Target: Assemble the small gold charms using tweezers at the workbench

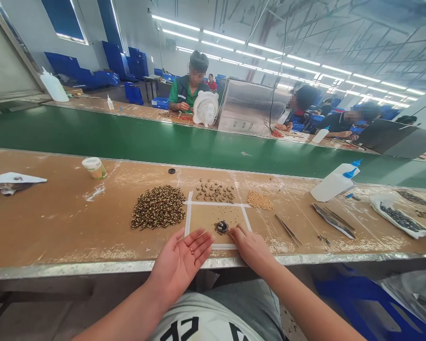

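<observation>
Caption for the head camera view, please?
Left hand holds small beads on its open palm; right hand beside a dark round piece on a workbench.

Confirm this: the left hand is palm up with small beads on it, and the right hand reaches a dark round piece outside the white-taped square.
Wrong: the dark round piece lies inside the white-taped square, not outside, as the head view shows. The left hand holds small beads palm up; the right hand reaches the piece.

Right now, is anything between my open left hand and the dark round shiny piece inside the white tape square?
Nothing visible does. Only flat brown bench surface lies between your left hand and the dark round shiny piece; your right hand sits at its other side.
</observation>
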A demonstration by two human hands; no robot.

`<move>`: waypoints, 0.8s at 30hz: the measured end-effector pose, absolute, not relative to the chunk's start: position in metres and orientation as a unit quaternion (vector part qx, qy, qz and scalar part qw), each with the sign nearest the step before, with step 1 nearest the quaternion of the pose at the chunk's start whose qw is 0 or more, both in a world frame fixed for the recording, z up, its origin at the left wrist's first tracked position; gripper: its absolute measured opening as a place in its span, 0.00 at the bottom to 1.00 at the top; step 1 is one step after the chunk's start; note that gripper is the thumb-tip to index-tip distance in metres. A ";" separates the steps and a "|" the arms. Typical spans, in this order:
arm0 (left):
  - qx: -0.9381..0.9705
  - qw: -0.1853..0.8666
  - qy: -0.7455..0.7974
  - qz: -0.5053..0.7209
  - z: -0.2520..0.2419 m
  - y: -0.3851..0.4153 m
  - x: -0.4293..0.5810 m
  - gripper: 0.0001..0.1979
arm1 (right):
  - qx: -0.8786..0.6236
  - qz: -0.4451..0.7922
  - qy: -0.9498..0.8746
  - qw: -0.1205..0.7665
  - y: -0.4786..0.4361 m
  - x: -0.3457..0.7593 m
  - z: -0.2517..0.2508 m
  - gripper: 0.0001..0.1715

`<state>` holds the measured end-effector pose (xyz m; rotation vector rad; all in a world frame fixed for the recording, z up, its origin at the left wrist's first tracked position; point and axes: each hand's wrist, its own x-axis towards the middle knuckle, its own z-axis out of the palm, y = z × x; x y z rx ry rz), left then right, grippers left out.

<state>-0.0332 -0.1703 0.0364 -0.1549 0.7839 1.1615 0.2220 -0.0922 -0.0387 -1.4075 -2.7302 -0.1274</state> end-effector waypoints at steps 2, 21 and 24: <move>-0.072 0.761 0.361 0.535 0.037 -0.171 -0.033 0.21 | -0.399 -0.029 -0.916 0.035 -0.092 0.229 -0.035 0.14; -0.052 0.789 0.271 0.549 0.033 -0.175 -0.018 0.29 | -0.292 0.022 -0.892 0.345 -0.147 0.145 -0.002 0.14; -0.043 0.791 0.261 0.551 0.031 -0.176 -0.018 0.30 | -0.305 0.043 -0.881 0.361 -0.147 0.145 -0.002 0.13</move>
